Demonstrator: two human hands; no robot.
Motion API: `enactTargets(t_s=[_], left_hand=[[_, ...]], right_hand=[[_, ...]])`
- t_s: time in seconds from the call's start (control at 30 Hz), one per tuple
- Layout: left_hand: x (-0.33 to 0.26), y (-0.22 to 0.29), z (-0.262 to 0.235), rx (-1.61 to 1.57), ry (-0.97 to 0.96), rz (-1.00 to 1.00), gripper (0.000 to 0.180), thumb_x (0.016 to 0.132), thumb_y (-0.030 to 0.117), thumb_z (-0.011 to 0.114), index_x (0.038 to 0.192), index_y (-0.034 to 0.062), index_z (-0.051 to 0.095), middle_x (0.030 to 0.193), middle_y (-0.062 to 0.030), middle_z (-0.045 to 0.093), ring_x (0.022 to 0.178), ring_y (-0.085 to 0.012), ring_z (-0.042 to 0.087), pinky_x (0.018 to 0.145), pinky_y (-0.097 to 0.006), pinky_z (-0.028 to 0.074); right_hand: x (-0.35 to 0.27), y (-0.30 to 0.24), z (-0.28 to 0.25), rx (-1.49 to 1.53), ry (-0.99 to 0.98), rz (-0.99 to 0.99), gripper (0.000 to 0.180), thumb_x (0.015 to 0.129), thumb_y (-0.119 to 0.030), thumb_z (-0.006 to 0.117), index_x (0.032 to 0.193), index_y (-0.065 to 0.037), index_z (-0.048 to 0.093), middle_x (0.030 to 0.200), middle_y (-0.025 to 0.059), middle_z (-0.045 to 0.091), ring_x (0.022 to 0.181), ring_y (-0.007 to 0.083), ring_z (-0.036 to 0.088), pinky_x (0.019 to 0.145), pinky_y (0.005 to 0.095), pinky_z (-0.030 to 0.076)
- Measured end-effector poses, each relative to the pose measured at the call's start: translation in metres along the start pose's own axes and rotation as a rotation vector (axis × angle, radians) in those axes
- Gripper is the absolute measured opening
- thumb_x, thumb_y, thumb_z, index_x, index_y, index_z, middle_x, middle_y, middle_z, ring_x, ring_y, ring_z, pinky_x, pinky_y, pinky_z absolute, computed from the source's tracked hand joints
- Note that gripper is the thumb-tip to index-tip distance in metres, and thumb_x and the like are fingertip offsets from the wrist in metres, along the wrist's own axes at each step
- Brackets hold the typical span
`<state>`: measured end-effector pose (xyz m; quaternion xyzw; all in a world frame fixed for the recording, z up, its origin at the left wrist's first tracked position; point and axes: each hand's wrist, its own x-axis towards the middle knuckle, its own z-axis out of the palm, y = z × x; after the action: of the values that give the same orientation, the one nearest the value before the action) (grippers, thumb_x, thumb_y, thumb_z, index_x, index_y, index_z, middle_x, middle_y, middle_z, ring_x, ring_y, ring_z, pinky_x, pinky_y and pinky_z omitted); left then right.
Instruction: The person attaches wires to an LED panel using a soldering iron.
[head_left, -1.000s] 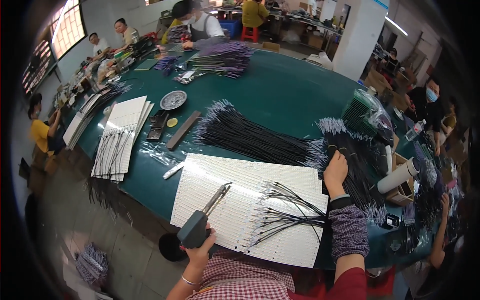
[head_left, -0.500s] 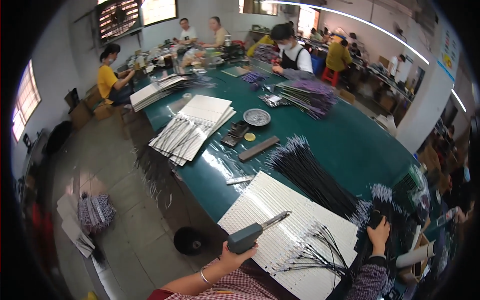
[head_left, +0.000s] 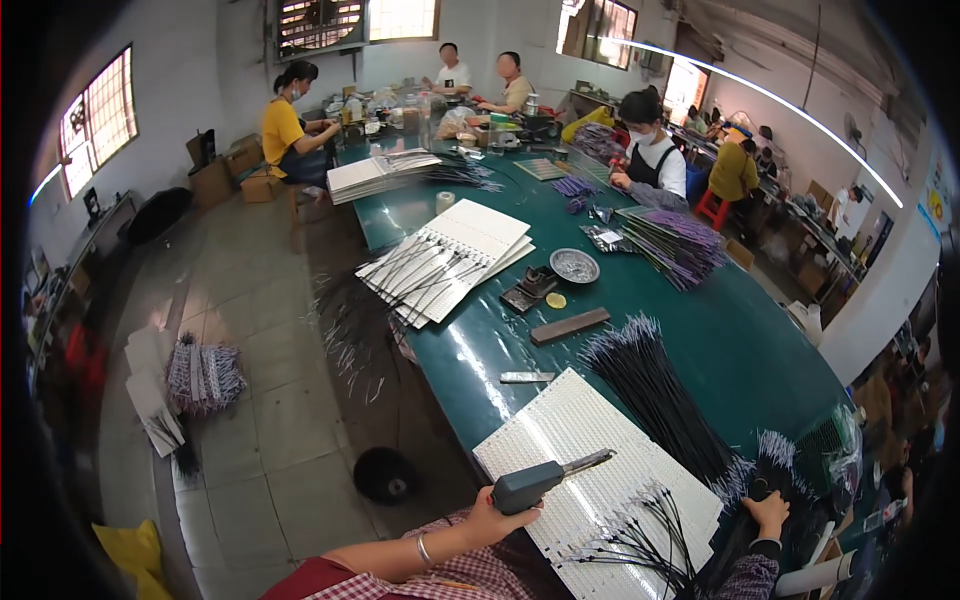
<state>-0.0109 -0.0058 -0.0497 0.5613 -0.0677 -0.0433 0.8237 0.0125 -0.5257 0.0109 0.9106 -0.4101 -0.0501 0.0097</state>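
Note:
My left hand, with a bracelet at the wrist, is closed round the dark grey handle of a soldering gun. Its metal tip points right, above a white board with rows of small holes. Several black cables with pale stripped ends lie fanned over the board's lower right part. My right hand, in a purple patterned sleeve, curls its fingers round a small dark object beside a bundle of black cables with pale ends. What exactly it holds is partly hidden.
A longer black cable bundle lies beyond the board on the green table. Farther off are a grey bar, a metal dish, a black stand and stacked white boards. A co-worker sits across the table.
The whole view has swung a little to the left, so things appear farther right. Both hands keep their grips; the soldering gun stays over the board.

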Motion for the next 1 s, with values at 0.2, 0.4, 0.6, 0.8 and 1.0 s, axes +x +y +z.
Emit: enactTargets(t_s=[0.2,0.4,0.6,0.8,1.0], left_hand=[[0.016,-0.007,0.006,0.224,0.002,-0.049,0.019,0.075,0.010,0.077,0.091,0.0035,0.068,0.089,-0.0022,0.068,0.082,-0.0101,0.062,0.074,-0.026,0.050],[0.017,0.022,0.003,0.098,0.156,0.020,0.044,0.069,-0.008,0.069,0.112,-0.0025,0.058,0.098,-0.0079,0.063,0.082,-0.0157,0.060,0.075,-0.029,0.050],[0.014,0.009,0.013,0.139,0.081,-0.033,0.049,0.071,-0.008,0.066,0.119,-0.0021,0.053,0.104,-0.0094,0.061,0.087,-0.0181,0.059,0.077,-0.031,0.049],[0.010,0.011,0.006,0.126,0.058,0.007,0.048,0.074,-0.008,0.063,0.120,-0.0020,0.052,0.107,-0.0086,0.059,0.088,-0.0170,0.058,0.075,-0.030,0.049],[0.012,0.012,0.011,0.140,0.085,0.026,0.046,0.073,-0.008,0.062,0.118,-0.0022,0.052,0.104,-0.0078,0.059,0.087,-0.0167,0.057,0.076,-0.030,0.048]], right_hand=[[0.063,0.144,0.050,0.358,0.567,-0.257,0.062,0.076,-0.050,0.068,0.100,0.007,0.062,0.092,0.0252,0.066,0.087,0.0393,0.063,0.074,0.0435,0.049],[0.025,0.102,0.018,0.533,-0.095,0.077,0.100,0.063,-0.074,0.064,0.108,0.015,0.059,0.110,0.0306,0.060,0.108,0.0427,0.058,0.093,0.0462,0.043],[0.018,0.123,0.028,0.331,0.009,0.290,0.099,0.062,-0.069,0.069,0.117,0.012,0.056,0.125,0.0294,0.052,0.120,0.0439,0.046,0.099,0.0477,0.039],[0.024,0.108,0.018,0.478,-0.076,0.298,0.086,0.062,-0.058,0.074,0.112,0.011,0.059,0.121,0.0274,0.057,0.111,0.0407,0.056,0.092,0.0421,0.045],[0.007,0.094,0.013,0.455,0.041,0.280,0.070,0.060,-0.045,0.080,0.103,0.008,0.064,0.111,0.0249,0.062,0.103,0.0372,0.061,0.085,0.0408,0.049]])
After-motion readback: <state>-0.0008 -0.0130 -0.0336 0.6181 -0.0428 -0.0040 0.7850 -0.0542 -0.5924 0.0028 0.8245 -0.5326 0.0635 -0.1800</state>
